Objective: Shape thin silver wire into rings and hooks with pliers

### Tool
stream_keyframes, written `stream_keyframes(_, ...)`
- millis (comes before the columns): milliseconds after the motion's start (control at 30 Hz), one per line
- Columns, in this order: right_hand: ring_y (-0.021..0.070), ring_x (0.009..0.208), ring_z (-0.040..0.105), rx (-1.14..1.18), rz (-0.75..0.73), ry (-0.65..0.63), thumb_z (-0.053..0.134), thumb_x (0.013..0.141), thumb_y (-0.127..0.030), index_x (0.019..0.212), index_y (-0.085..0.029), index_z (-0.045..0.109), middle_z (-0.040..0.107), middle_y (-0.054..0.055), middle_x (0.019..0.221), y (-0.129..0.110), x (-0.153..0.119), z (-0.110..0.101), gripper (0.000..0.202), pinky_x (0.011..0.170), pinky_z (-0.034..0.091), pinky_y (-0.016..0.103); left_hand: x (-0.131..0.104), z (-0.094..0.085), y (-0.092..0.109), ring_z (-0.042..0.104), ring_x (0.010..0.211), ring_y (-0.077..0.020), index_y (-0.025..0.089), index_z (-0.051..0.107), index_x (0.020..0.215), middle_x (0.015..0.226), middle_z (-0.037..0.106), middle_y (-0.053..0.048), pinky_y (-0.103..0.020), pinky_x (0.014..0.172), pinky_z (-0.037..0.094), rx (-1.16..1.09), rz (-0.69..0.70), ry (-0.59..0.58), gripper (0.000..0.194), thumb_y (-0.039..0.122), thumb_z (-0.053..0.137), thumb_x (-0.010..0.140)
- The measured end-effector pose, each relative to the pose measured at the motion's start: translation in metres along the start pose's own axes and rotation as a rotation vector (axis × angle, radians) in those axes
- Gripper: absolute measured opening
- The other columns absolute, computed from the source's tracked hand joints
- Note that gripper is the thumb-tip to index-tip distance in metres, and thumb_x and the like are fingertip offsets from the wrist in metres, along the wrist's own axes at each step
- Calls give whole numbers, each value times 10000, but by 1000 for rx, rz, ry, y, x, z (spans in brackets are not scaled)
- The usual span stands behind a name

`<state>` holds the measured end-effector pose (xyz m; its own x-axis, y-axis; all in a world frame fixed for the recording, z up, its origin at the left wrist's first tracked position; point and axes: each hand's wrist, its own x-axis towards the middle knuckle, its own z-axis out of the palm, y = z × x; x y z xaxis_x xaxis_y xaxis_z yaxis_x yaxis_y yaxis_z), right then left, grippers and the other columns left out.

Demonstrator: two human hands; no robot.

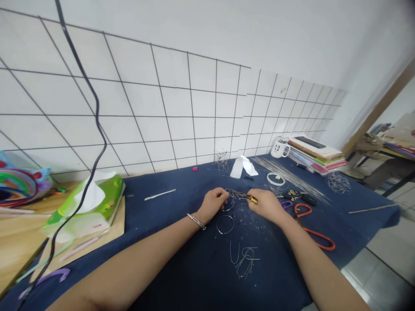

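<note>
My left hand (214,202) is closed, thumb and fingers pinching a thin bent wire (232,201) that curves below the fingertips. Wrapped in my right hand (266,204) are pliers with yellow-and-black handles (252,198); their dark jaws (238,193) point left and meet the wire near my left fingers. Whether the jaws grip the wire is too small to tell. Just below my hands lies a wire ring (225,224) on the dark blue cloth (181,259). Nearer to me sits a small pile of U-shaped bent wires (245,261).
Right of my hands are orange-handled scissors (319,239), black-handled pliers (300,196) and a white coil (276,179). Long straight wires (292,179) lie behind. A mug (280,147) and stacked books (316,155) stand against the wall. A tissue pack (90,203) and hanging black cable (97,103) are left.
</note>
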<state>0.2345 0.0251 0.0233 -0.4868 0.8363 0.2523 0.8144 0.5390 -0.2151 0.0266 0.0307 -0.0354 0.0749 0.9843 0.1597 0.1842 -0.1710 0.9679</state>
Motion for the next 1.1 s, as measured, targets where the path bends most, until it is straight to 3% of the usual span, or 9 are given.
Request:
stream_keyframes(300,140,718,523,-131,-60,-22,461,753,-247,803,-208,565,604,10,765,-7,-1,5,122,609,275,229,-2,4,-1,470,431,-74,149,540,686,551,541,25,-176,426,347,124,-7,-64,189,325,487,729)
stream_keyframes(567,135,741,532,-95,-22,-41,436,768,-266,836,-219,560,611,2,803,-9,0,11,148,603,275,223,-8,8,6,471,426,-69,142,549,680,561,551,21,-177,427,345,113,4,-102,205,329,483,730)
stream_keyframes(1100,153,723,554,-140,51,-84,479,727,-261,783,-219,574,637,16,811,-19,-4,11,118,564,271,235,-10,11,-1,474,426,-82,152,557,694,568,562,11,-185,422,336,140,19,-133,203,341,495,734)
